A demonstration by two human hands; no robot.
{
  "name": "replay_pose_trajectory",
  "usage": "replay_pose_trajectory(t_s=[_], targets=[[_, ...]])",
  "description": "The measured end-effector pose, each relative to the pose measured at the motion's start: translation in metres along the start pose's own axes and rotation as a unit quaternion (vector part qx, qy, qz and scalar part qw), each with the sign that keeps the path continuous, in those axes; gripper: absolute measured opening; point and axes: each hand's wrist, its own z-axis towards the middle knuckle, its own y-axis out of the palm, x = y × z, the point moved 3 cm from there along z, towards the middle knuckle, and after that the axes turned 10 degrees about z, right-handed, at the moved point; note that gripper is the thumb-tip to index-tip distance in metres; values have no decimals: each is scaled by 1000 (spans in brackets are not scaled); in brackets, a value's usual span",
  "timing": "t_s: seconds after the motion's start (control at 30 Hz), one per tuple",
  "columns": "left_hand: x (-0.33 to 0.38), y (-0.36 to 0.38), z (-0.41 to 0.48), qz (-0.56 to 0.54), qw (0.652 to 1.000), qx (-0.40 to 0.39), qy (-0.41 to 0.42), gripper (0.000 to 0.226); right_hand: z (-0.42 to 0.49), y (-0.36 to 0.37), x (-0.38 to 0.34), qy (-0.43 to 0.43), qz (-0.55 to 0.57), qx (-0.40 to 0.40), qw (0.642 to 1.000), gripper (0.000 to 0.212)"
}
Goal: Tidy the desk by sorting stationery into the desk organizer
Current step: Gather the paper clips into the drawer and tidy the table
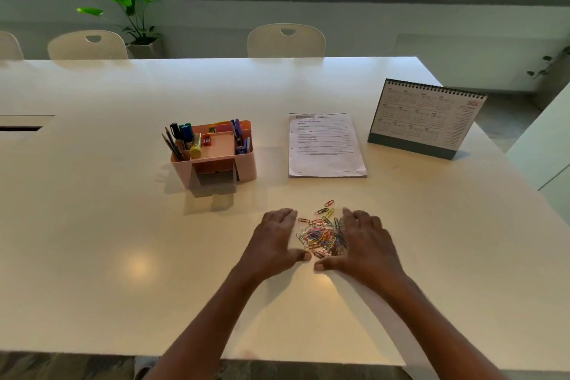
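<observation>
A heap of coloured paper clips (pixel 322 234) lies on the white table, a few loose ones just beyond it. My left hand (pixel 274 241) rests flat on the table to the left of the heap, and my right hand (pixel 362 244) lies flat to its right, its fingers touching the clips. Both thumbs point inward below the heap, nearly meeting. Further back on the left stands the pink desk organizer (pixel 246 163), with pens, pencils, a yellow bottle and a sharpener in it and its small front drawer pulled open.
A printed sheet of paper (pixel 325 145) lies right of the organizer. A desk calendar (pixel 427 119) stands at the far right. Chairs (pixel 287 40) line the table's far edge, with a potted plant (pixel 135 21) behind them. The table's front edge is close to me.
</observation>
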Motion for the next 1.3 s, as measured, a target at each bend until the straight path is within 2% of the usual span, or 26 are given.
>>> replay_pose_trajectory(t_s=[0.2, 0.67, 0.87, 1.03, 1.17, 1.3], targets=[[8, -3, 9, 4, 1000, -12, -10, 95, 13, -2, -6, 39, 94, -28, 994, 105], [22, -2, 16, -67, 996, 65, -5, 37, 29, 6, -21, -17, 195, 10, 981, 29], [16, 2, 12, -154, 982, 106, -32, 22, 25, 10, -26, -23, 265, 44, 963, 16], [8, 5, 3, -356, 926, 91, -86, 23, 19, 13, -26, 33, 425, 46, 904, 21], [4, 5, -2, -507, 856, 43, -97, 24, 19, 15, -32, 68, 550, 8, 832, 21], [0, 1, -5, -609, 784, 12, -119, 29, 24, 10, -41, 89, 603, -25, 793, 21]])
